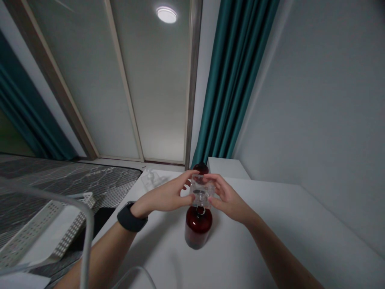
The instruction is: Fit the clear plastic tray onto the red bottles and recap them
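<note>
A clear glass (202, 190) is held between both my hands above a white table (270, 224). My left hand (168, 196), with a dark watch on its wrist, grips the glass from the left. My right hand (227, 198) holds it from the right with curled fingers. Directly below the glass stands a dark red bottle (197, 226) on the table. A second dark red rounded object (201, 167) shows just behind the glass.
A small clear glass object (151, 177) lies at the table's far left corner. A white perforated rack (45, 228) and a thin metal rail (87, 237) sit at the left. Teal curtains (234, 80) and a wall rise behind the table.
</note>
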A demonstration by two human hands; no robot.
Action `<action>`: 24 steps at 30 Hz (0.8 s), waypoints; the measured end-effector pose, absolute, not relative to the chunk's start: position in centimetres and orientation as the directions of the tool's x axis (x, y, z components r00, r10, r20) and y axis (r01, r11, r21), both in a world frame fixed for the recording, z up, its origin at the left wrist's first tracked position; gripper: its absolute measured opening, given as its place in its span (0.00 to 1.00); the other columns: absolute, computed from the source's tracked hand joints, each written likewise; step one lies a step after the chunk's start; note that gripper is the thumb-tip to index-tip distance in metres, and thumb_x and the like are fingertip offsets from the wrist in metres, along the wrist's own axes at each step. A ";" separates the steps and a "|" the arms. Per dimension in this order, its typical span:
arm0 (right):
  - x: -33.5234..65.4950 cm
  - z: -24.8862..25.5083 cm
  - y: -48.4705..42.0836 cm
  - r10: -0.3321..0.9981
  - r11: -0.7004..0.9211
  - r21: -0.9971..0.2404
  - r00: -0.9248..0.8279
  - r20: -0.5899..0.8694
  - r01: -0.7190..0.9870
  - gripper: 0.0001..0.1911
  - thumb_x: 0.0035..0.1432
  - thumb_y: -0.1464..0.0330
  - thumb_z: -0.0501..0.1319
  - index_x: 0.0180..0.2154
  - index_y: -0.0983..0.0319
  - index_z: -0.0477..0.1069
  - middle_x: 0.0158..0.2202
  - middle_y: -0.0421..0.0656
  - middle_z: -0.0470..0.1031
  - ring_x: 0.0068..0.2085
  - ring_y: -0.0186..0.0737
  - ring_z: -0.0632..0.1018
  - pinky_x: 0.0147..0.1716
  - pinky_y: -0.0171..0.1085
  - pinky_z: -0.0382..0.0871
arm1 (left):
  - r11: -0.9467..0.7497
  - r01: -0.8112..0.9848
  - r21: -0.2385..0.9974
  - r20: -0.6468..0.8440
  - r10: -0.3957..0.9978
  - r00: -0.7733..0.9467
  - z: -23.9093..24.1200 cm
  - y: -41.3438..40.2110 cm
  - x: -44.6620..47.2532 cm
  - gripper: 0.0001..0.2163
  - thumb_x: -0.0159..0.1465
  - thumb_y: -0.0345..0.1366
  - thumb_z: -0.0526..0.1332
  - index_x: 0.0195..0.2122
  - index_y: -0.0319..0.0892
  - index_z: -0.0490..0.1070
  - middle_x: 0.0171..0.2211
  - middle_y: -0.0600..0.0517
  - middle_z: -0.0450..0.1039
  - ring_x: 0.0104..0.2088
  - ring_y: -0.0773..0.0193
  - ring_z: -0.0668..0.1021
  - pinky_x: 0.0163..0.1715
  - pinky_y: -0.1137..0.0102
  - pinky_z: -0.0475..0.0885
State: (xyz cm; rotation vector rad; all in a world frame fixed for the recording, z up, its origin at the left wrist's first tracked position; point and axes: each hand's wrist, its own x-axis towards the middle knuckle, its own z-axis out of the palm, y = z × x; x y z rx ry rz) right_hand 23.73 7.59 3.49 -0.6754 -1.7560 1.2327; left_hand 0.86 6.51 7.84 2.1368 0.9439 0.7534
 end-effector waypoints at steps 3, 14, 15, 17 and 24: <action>23.8 3.6 7.5 0.793 0.401 -0.916 -0.489 0.363 -0.029 0.26 0.56 0.69 0.66 0.56 0.55 0.65 0.55 0.47 0.70 0.57 0.48 0.72 0.58 0.50 0.66 | -0.548 0.401 0.734 0.254 0.769 0.586 8.0 6.5 0.9 0.29 0.62 0.35 0.62 0.64 0.44 0.57 0.57 0.44 0.71 0.51 0.52 0.76 0.52 0.57 0.72; 23.9 3.9 7.5 0.745 0.452 -0.892 -0.549 0.378 0.000 0.27 0.57 0.69 0.64 0.57 0.55 0.60 0.58 0.49 0.67 0.59 0.48 0.71 0.60 0.51 0.65 | -0.567 0.442 0.695 0.236 0.760 0.606 8.4 6.2 0.8 0.30 0.62 0.36 0.63 0.65 0.44 0.55 0.58 0.44 0.69 0.52 0.53 0.75 0.52 0.59 0.73; 23.9 4.0 7.5 0.746 0.455 -0.890 -0.548 0.377 0.007 0.28 0.57 0.69 0.64 0.57 0.55 0.59 0.58 0.49 0.67 0.59 0.47 0.71 0.60 0.51 0.66 | -0.564 0.449 0.693 0.233 0.765 0.601 8.5 6.2 0.8 0.31 0.62 0.37 0.63 0.65 0.44 0.54 0.58 0.44 0.68 0.52 0.53 0.75 0.52 0.59 0.73; 23.9 4.1 7.4 0.749 0.462 -0.887 -0.544 0.378 0.020 0.28 0.57 0.70 0.64 0.57 0.54 0.59 0.58 0.48 0.66 0.59 0.47 0.71 0.60 0.51 0.65 | -0.560 0.458 0.691 0.231 0.770 0.594 8.4 6.3 0.8 0.32 0.62 0.37 0.63 0.66 0.44 0.53 0.59 0.43 0.67 0.52 0.53 0.75 0.52 0.59 0.73; 23.8 4.3 7.2 0.754 0.495 -0.867 -0.528 0.391 0.064 0.27 0.56 0.70 0.63 0.57 0.55 0.61 0.58 0.48 0.67 0.59 0.47 0.70 0.62 0.52 0.62 | -0.570 0.453 0.685 0.239 0.764 0.599 8.2 6.4 0.6 0.34 0.61 0.37 0.63 0.67 0.45 0.51 0.61 0.43 0.66 0.53 0.52 0.75 0.51 0.58 0.73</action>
